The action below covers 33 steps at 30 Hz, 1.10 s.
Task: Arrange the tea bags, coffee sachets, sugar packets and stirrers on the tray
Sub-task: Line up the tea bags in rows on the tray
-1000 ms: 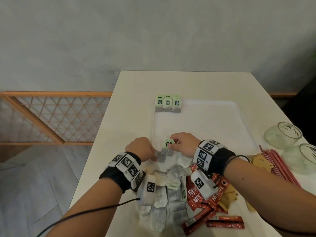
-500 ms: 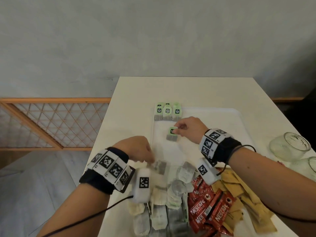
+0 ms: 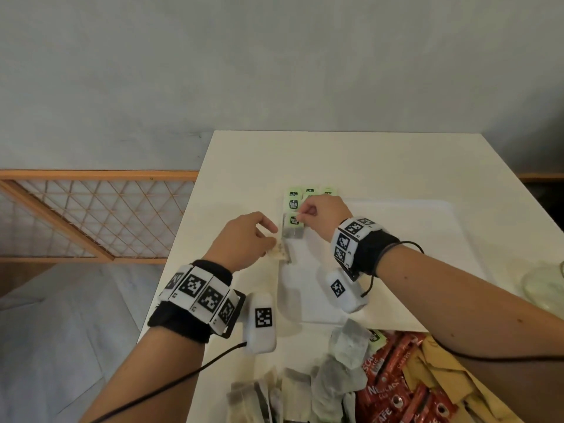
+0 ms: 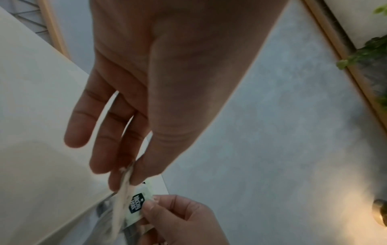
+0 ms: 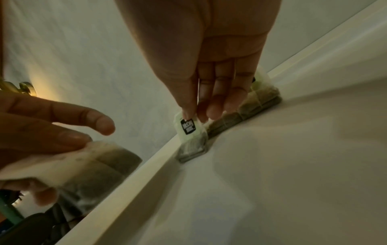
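Head view: I am pinching a tea bag (image 3: 293,227) by its green tag with the thumb and forefinger of my right hand (image 3: 325,215), and it is standing in the far left corner of the white tray (image 3: 427,239), against the left rim and just in front of the row of tea bags (image 3: 309,195) lined up along the far edge. From my right wrist, the fingers (image 5: 213,106) are curling down onto the tag while the bag's lower end is touching the tray floor. My left hand (image 3: 244,242) is hovering just left of the tray rim, over the tabletop (image 3: 244,166), with a second tea bag (image 3: 280,250) nipped between thumb and fingertips; the other fingers (image 4: 83,119) are lying nearly straight. Nearer me, a loose heap of tea bags (image 3: 305,389) is lying on the tabletop, with red coffee sachets (image 3: 393,386) beside it and brown sugar packets (image 3: 433,377) further right. A glass jar (image 3: 543,288) is showing at the right edge.
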Tool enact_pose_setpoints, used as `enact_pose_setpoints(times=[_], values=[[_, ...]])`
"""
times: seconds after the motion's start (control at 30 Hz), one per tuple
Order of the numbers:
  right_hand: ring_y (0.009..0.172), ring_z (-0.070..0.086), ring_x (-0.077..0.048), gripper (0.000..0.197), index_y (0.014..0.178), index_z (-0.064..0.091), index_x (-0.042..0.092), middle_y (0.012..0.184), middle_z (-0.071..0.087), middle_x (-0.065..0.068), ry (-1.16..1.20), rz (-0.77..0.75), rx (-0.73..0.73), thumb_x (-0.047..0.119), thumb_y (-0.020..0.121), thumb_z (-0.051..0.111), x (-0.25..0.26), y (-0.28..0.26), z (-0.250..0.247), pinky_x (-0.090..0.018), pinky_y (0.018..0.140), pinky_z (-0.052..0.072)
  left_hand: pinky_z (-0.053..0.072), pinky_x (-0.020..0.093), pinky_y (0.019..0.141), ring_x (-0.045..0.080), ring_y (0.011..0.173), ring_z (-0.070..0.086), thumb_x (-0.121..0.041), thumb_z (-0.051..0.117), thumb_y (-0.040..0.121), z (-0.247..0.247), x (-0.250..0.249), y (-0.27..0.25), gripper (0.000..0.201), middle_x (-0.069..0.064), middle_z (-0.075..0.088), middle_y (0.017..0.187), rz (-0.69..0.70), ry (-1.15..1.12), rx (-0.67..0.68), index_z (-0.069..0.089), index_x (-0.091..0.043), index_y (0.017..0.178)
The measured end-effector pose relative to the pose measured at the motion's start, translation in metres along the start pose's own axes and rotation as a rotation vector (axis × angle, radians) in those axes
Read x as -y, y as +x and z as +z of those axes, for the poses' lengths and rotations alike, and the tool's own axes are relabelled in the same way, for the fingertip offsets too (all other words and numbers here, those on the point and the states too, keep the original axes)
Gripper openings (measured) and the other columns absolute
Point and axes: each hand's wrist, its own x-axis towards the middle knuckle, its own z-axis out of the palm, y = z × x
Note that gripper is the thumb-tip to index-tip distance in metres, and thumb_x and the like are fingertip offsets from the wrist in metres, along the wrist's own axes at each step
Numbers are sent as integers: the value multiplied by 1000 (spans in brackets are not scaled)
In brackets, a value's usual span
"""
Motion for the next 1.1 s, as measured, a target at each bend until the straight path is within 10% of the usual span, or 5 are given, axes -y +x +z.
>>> enact_pose_setpoints(times=[0.33, 0.47, 0.67, 0.87, 1.1], values=[[86, 60, -16, 19, 103, 70, 17, 92, 66, 1, 116, -12, -71, 21, 84, 69, 5, 3, -1, -28, 81, 49, 46, 19, 66, 9, 70, 61, -22, 64, 93, 4, 3, 12, 16, 1, 72, 80, 18, -63, -86, 77, -16, 96], [72, 57, 5, 14, 95, 71, 22, 92, 67, 10, 238, -63, -12, 20, 81, 70, 12, -29, -8, -6, 65, 40, 47, 24, 70, 9, 68, 59, -22, 65, 92, 8, -4, 12, 17, -4, 66, 70, 13, -134, -135, 79, -12, 96], [71, 56, -2, 35, 93, 63, 29, 94, 62, 14, 112, -128, 60, 41, 67, 83, 11, -61, -9, -26, 68, 50, 46, 26, 60, 11, 66, 59, -21, 65, 89, 21, -24, 10, 15, -3, 67, 68, 20, -130, -121, 79, -16, 87], [65, 56, -11, 14, 79, 61, 23, 78, 63, 11, 66, -75, -31, 31, 82, 71, -8, -59, -8, -30, 67, 49, 56, 38, 83, 17, 81, 68, -37, 66, 88, 34, -24, 19, 21, -4, 74, 81, 4, -80, -98, 77, -21, 80], [74, 57, -17, 9, 83, 60, 25, 74, 57, 9, -66, 26, 15, 21, 83, 68, -27, -38, -15, -25, 67, 43, 46, 31, 84, 17, 104, 60, -30, 66, 87, 40, -21, 41, 21, -5, 61, 113, 19, 344, -151, 65, -30, 108]])
